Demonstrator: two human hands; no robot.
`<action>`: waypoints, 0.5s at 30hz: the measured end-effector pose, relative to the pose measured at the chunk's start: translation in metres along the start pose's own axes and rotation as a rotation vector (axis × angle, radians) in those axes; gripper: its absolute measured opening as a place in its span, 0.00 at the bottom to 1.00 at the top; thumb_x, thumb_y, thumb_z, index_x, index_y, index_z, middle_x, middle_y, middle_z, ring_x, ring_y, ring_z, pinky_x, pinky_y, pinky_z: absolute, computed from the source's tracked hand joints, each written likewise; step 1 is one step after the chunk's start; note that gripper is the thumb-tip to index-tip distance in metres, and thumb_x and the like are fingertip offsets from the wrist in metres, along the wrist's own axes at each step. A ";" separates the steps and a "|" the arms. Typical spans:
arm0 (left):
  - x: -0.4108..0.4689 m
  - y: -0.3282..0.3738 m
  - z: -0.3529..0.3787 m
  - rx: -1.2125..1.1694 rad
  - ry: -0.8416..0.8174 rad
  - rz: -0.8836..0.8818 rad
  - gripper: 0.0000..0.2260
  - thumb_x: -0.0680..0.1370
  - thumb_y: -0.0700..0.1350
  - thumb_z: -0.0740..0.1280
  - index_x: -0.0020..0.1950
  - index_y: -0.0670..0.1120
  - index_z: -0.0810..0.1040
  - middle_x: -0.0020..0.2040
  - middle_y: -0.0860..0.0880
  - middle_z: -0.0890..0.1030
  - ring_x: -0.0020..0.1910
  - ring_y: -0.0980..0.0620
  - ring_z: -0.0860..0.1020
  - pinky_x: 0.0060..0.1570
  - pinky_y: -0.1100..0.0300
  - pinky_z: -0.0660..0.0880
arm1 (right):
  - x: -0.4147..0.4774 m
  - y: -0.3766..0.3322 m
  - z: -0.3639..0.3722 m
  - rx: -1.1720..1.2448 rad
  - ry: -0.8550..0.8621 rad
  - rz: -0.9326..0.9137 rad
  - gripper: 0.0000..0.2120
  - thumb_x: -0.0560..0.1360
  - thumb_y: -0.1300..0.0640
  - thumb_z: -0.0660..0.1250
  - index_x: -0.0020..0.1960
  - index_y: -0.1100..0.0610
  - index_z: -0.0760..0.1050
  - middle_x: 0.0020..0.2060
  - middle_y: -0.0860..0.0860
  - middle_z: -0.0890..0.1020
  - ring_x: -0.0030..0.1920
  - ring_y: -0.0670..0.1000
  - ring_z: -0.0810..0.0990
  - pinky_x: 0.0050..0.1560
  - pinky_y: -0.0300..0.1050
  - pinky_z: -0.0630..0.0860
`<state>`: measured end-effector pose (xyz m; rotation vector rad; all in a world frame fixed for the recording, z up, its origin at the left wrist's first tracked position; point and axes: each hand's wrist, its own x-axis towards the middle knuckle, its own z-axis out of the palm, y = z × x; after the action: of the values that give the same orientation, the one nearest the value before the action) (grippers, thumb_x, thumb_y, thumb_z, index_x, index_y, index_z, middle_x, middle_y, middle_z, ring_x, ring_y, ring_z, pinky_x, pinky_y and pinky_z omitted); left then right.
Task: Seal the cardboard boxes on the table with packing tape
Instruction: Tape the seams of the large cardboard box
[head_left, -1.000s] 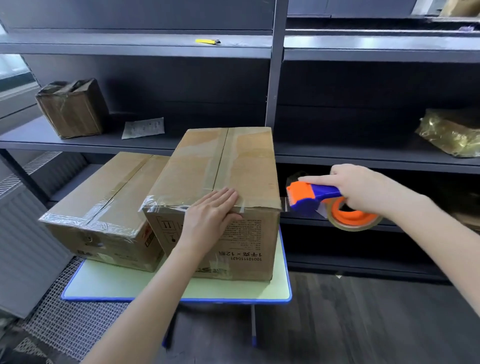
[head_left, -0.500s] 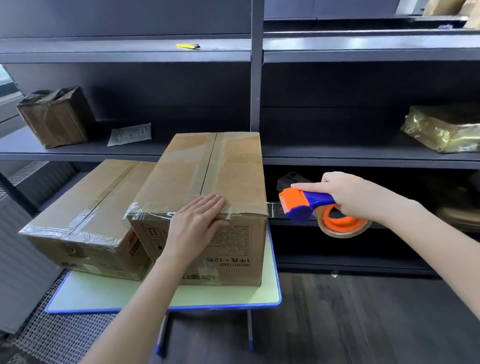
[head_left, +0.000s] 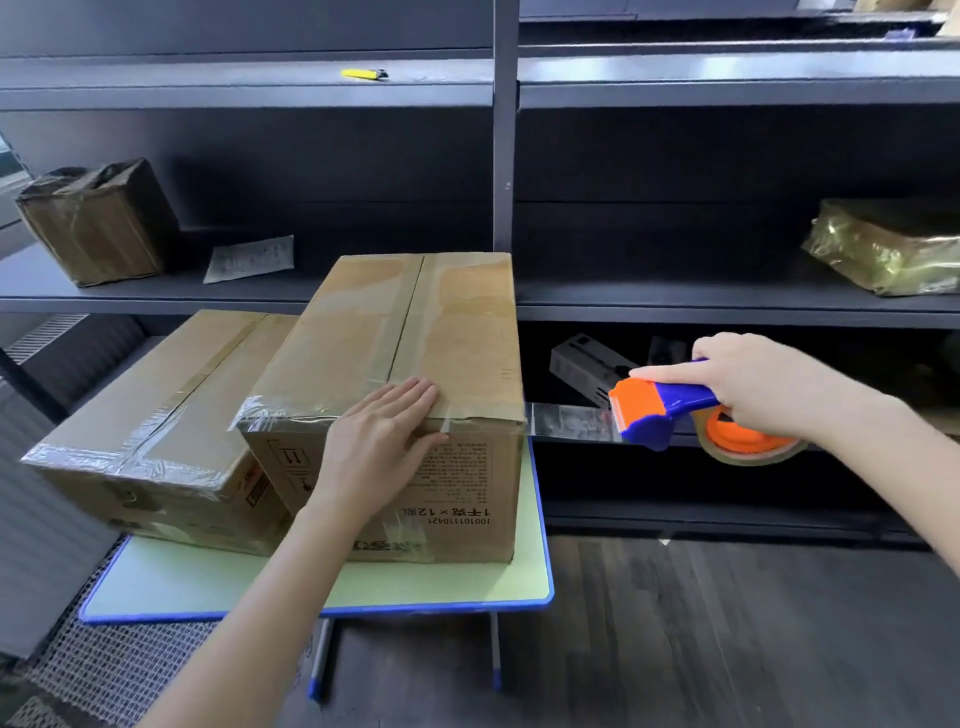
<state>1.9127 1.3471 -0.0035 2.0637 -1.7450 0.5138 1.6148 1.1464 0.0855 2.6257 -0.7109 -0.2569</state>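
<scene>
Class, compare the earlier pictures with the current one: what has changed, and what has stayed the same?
The right hand, gripping the tape dispenser, pulled rightward away from the taller box, drawing out a longer strip of tape. Nothing was grasped or released. The left hand stays flat on that box's near top edge; the lower box stays beside it.

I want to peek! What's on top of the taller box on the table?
The left hand lies flat on the box, over clear tape along its front edge. A tape strip covers the middle seam. The edge under the hand is hidden.
</scene>
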 end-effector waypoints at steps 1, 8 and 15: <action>0.000 0.003 0.000 0.009 -0.022 -0.013 0.24 0.72 0.57 0.66 0.61 0.43 0.79 0.60 0.47 0.80 0.60 0.50 0.78 0.64 0.53 0.67 | 0.001 -0.006 0.003 -0.004 0.007 -0.007 0.40 0.76 0.63 0.53 0.66 0.32 0.29 0.46 0.47 0.64 0.47 0.48 0.68 0.49 0.39 0.68; 0.007 0.049 -0.008 -0.001 -0.083 0.113 0.32 0.73 0.65 0.59 0.69 0.44 0.72 0.68 0.46 0.73 0.69 0.48 0.69 0.71 0.47 0.62 | 0.010 -0.031 0.020 -0.006 0.011 -0.015 0.36 0.77 0.66 0.48 0.73 0.33 0.42 0.44 0.50 0.65 0.43 0.50 0.66 0.43 0.41 0.63; 0.025 0.085 0.011 -0.061 -0.153 0.174 0.25 0.74 0.55 0.58 0.62 0.42 0.79 0.64 0.45 0.77 0.67 0.50 0.72 0.69 0.53 0.66 | 0.028 -0.054 0.023 0.011 0.001 -0.034 0.34 0.78 0.65 0.47 0.74 0.34 0.45 0.43 0.50 0.65 0.42 0.52 0.63 0.44 0.43 0.60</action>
<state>1.8332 1.3076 0.0045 1.9654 -2.0148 0.3558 1.6563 1.1666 0.0393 2.6502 -0.6702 -0.2625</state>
